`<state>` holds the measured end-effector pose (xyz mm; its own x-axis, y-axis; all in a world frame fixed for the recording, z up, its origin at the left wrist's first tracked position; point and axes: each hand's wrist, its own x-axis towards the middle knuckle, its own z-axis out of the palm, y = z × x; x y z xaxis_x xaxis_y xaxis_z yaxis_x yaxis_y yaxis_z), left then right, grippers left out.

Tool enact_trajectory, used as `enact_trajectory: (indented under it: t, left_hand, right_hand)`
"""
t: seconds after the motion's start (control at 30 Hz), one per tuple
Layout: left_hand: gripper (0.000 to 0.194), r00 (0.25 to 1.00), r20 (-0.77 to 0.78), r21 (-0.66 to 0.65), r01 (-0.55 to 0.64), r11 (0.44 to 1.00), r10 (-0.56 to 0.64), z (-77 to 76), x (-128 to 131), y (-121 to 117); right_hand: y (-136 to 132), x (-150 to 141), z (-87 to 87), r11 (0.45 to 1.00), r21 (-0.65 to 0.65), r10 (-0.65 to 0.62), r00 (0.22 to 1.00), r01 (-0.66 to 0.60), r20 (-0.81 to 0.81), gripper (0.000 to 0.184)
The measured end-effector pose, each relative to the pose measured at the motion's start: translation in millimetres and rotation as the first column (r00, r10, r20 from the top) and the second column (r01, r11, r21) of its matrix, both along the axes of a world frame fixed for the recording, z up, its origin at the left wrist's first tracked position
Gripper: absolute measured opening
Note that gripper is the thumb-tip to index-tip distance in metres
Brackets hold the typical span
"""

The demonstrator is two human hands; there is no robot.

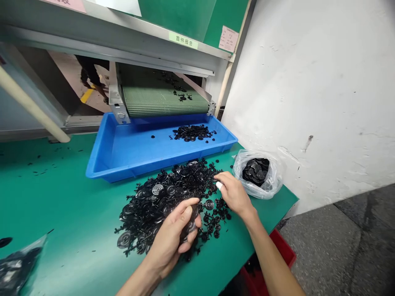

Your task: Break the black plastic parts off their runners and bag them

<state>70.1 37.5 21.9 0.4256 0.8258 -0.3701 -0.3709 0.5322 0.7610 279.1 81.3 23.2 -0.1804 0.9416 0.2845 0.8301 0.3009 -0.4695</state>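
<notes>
Holding black discs point(191, 226), left fingers point(186, 246) sit below the label point(183, 40) “首件报告”.

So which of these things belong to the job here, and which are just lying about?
Likely part of the job:
left hand, holding black parts
right hand, at the pile
open bag of discs
blue tray
belt

Likely just lying about:
small scraps, far left
dark piece, left edge
far-left bag, perhaps

The left hand point(175, 228) partly hides its discs point(191, 227); the left edge crops a bag point(19, 267).
</notes>
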Motion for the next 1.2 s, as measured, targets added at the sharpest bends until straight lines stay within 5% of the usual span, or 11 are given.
enact_trajectory:
  t: [0.13, 0.33, 0.5, 0.6, 0.7, 0.8, 0.97, 1.1, 1.2]
  left_hand:
    - [0.022, 0.989, 0.133, -0.120, -0.056, 0.991, 0.072, -1.5, -1.3, 1.5]
    - [0.021, 0.964, 0.198, -0.184, -0.141, 0.973, 0.177, -1.0, -1.3, 1.4]
    - [0.022, 0.972, 0.185, -0.146, -0.121, 0.982, 0.148, -5.1, -2.0, 3.9]
    - [0.027, 0.980, 0.155, -0.115, -0.107, 0.988, 0.124, -6.9, -1.6, 3.7]
    - [0.024, 0.993, 0.100, -0.075, -0.058, 0.996, 0.065, -5.9, 1.2, -0.3]
    - [0.025, 0.999, 0.038, 0.021, 0.004, 1.000, -0.004, -4.3, 5.5, -5.9]
    - [0.021, 0.980, -0.197, 0.172, 0.025, 0.985, 0.010, -4.4, 7.1, -9.8]
    - [0.013, 0.836, -0.543, 0.380, 0.163, 0.911, 0.077, -1.8, 5.8, -11.0]
    - [0.010, 0.734, -0.651, 0.518, 0.242, 0.820, 0.195, 1.5, 6.5, -13.5]
  right_hand:
    - [27.2, 9.6, -6.6, 0.990, -0.105, -0.063, 0.969, 0.090, 0.237, 0.032]
    - [38.4, 4.9, -9.9, 0.992, -0.079, -0.077, 0.959, 0.102, 0.271, 0.026]
    - [20.0, 3.7, -11.0, 0.989, 0.042, -0.147, 0.963, 0.141, 0.225, 0.033]
    - [-3.1, -0.4, -11.6, 0.985, 0.175, -0.035, 0.993, 0.014, 0.113, 0.035]
    - [-28.6, -11.7, -13.1, 0.918, 0.361, 0.195, 0.979, -0.164, -0.051, 0.036]
    - [-50.2, -27.5, -15.7, 0.881, 0.428, 0.280, 0.951, -0.202, -0.128, 0.040]
    - [-71.9, -41.1, -14.4, 0.929, 0.289, 0.296, 0.934, -0.232, -0.202, 0.043]
    - [-78.3, -41.6, -5.9, 0.992, 0.076, 0.116, 0.944, -0.097, -0.309, 0.033]
    - [-78.5, -47.8, -2.4, 0.999, -0.023, 0.036, 0.934, -0.048, -0.356, 0.020]
